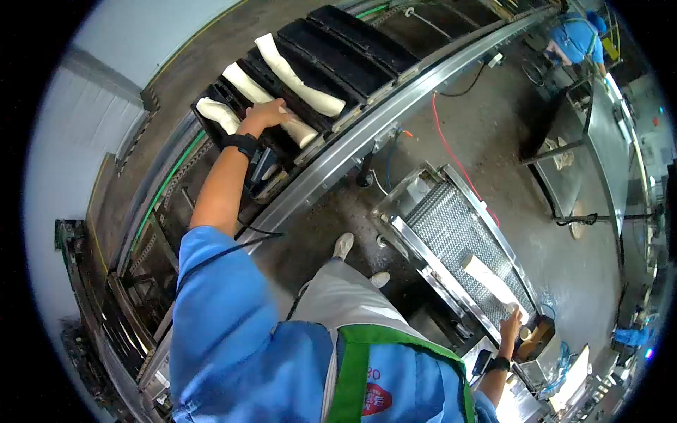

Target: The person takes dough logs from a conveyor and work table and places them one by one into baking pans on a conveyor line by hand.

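Observation:
My left hand [265, 116] reaches to the upper left and closes over the middle of a long cream-coloured piece [300, 132] lying in a black tray. The fingers hide part of it, and I cannot tell what it is made of. Beside it, in neighbouring trays, lie a shorter pale piece [217, 114] and a longer, curved one [296, 79]. At the lower right, my right hand [511, 327] grips the near end of another long pale piece [488, 279], which rests along a metal mesh belt [458, 222].
Black trays [337, 56] sit in a row on a line with a metal rail [395, 116]. A red hose [451, 144] runs across the floor behind the mesh belt. A person in blue [578, 39] is at the far right, near a metal table [608, 141].

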Motion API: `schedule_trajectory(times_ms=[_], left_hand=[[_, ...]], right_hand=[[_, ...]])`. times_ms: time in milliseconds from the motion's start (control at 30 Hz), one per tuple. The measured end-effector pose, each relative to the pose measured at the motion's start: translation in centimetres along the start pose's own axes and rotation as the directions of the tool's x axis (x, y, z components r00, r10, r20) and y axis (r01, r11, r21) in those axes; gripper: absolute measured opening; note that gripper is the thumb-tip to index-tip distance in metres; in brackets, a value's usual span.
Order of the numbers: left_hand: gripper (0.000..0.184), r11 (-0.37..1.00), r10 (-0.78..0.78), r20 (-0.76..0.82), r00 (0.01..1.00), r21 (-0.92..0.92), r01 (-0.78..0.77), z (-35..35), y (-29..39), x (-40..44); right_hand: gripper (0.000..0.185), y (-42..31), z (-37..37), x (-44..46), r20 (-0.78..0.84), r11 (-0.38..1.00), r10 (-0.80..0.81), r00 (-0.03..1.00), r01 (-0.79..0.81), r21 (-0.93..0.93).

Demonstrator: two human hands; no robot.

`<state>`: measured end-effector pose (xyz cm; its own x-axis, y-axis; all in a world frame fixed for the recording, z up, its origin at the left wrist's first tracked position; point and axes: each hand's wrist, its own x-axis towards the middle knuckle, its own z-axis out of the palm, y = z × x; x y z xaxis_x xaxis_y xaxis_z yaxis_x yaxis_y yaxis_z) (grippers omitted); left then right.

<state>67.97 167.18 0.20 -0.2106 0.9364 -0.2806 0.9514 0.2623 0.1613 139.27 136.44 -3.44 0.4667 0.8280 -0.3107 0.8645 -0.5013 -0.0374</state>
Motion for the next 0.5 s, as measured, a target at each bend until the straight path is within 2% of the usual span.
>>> schedule_trajectory(times_ms=[33, 67, 100, 167, 200, 233, 300, 333, 367, 400, 433, 467, 500], left_hand=[[0.049, 0.995, -0.017, 0.089, 0.996, -0.099, 0.025, -0.4, 0.1, -0.1], [0.043, 1.000, 0.025, 0.097, 0.995, -0.015, -0.023, -0.7, 0.1, -0.6], [0.036, 0.995, 0.065, 0.108, 0.992, 0.068, -0.073, -0.9, 0.1, -1.3], [0.032, 0.975, 0.010, 0.227, 0.974, 0.216, -0.061, -1.9, 0.6, -2.6], [0.028, 0.974, 0.025, 0.176, 0.984, 0.215, -0.064, -2.4, 0.7, -3.0], [0.023, 0.974, -0.012, 0.133, 0.991, 0.228, -0.019, -2.9, 0.8, -3.3], [0.018, 0.946, -0.054, -0.169, 0.984, 0.305, 0.105, -3.6, 2.7, -3.3], [0.018, 0.946, -0.059, -0.170, 0.984, 0.305, 0.110, -3.5, 3.3, -2.3], [0.017, 0.979, -0.004, -0.269, 0.963, 0.197, 0.059, -2.7, 3.5, -0.7], [0.016, 0.995, 0.039, -0.361, 0.932, 0.096, -0.005, -1.8, 3.4, 1.3], [0.015, 0.994, 0.109, -0.429, 0.897, 0.076, -0.084, -0.2, 3.0, 4.0], [0.017, 1.000, 0.007, -0.391, 0.920, -0.008, -0.011, 0.9, 3.3, 6.4], [0.017, 1.000, -0.006, -0.393, 0.919, -0.016, 0.000, 1.8, 4.2, 7.1]], right_hand=[[0.074, -0.8, -1.1, -0.2, 0.010, 0.991, 0.105, 0.994, -0.103, -0.080], [0.073, 1.5, 0.1, 1.2, -0.063, 0.990, 0.075, 0.995, -0.082, -0.114], [0.073, 1.9, 0.1, 2.2, -0.061, 0.990, 0.069, 0.996, -0.076, -0.115], [0.071, 0.6, -0.7, 3.3, -0.156, 0.964, 0.023, 0.987, -0.063, -0.258], [0.067, -0.9, -1.7, 4.5, -0.087, 0.965, 0.001, 0.996, -0.023, -0.261], [0.067, -2.0, -2.1, 5.8, -0.088, 0.966, -0.003, 0.996, -0.020, -0.258], [0.069, -3.6, -2.5, 8.4, 0.014, 0.948, -0.102, 0.995, 0.102, -0.301], [0.061, -2.7, -1.3, 10.3, -0.110, 0.936, -0.243, 0.964, 0.203, -0.287], [0.061, -2.9, -1.7, 11.5, -0.119, 0.934, -0.253, 0.960, 0.211, -0.287], [0.051, -3.2, -2.5, 12.6, -0.041, 0.920, -0.321, 0.946, 0.302, -0.250], [0.041, -3.7, -3.4, 13.6, 0.034, 0.897, -0.391, 0.920, 0.389, -0.209], [0.038, -2.9, -3.5, 15.5, 0.079, 0.888, -0.454, 0.888, 0.458, -0.049], [0.039, -3.7, -5.1, 15.9, 0.150, 0.906, -0.418, 0.896, 0.397, 0.147]])
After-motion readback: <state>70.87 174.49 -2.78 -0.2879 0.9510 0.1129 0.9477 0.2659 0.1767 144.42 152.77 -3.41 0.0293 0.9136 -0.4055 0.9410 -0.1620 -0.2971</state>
